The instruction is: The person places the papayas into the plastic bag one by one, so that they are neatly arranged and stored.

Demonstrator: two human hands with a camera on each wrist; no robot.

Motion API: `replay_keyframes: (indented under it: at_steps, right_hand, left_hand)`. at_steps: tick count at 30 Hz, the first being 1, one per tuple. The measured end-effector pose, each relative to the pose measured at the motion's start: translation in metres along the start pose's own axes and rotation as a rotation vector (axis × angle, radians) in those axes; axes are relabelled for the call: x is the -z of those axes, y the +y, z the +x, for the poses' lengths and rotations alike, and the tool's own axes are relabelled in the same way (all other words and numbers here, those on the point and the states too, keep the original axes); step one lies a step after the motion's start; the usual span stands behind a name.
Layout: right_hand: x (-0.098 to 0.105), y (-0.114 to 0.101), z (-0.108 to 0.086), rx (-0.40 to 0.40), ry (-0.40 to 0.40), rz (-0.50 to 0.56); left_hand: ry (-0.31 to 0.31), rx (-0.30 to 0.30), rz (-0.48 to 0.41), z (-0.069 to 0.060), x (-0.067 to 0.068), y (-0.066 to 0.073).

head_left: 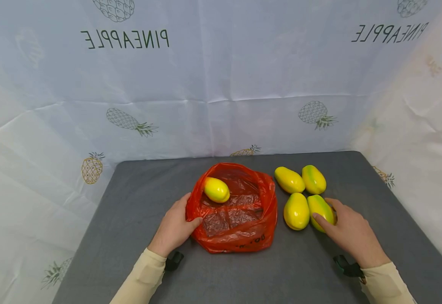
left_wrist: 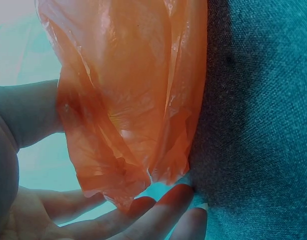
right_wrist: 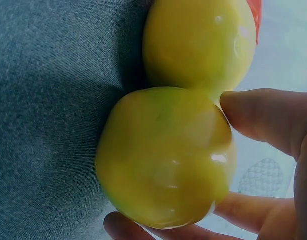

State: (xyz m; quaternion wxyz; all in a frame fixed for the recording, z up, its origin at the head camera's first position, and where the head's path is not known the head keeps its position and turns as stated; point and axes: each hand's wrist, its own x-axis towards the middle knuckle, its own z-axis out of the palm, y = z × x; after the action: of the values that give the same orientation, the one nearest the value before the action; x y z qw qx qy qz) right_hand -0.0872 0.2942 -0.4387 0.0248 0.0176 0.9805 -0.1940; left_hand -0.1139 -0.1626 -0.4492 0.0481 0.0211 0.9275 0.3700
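A red plastic bag (head_left: pixel 239 245) stands with its mouth wide on the table, and one yellow mango (head_left: pixel 216 190) lies inside at its left. My left hand (head_left: pixel 173 226) holds the bag's left rim, thumb over the edge and fingers outside. In the left wrist view the bag's thin film (left_wrist: pixel 133 90) hangs between thumb and fingers. On the right, my right hand (head_left: pixel 351 230) grips a yellow-green mango (head_left: pixel 319 211) with thumb on one side and fingers on the other. In the right wrist view this mango (right_wrist: pixel 166 160) still touches the table and sits against another mango (right_wrist: pixel 198 45).
Three more mangoes lie close by: one (head_left: pixel 296 212) directly left of the gripped one, two (head_left: pixel 289 180) (head_left: pixel 313 179) behind. The grey table (head_left: pixel 141 202) ends at a white curtain (head_left: pixel 221 122) printed with pineapples, which also hangs along both sides.
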Motion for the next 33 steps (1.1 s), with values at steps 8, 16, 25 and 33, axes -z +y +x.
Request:
replay_keyframes:
  at_steps: [8,16,25,33]
  right_hand:
    - [-0.001,0.001,-0.002,0.004,0.001,0.007]
    - [0.002,0.003,-0.003,0.009,-0.004,0.005]
    - [0.026,-0.002,-0.005,0.016,-0.011,-0.007]
    - [0.041,-0.02,0.002,0.075,0.032,-0.004]
  left_hand:
    - [0.003,0.001,0.001,0.0,0.0,0.0]
    - [0.007,0.001,0.004,-0.001,-0.001,0.0]
    - [0.009,-0.01,0.015,0.0,-0.002,-0.001]
    - [0.007,-0.005,0.015,0.0,-0.002,-0.001]
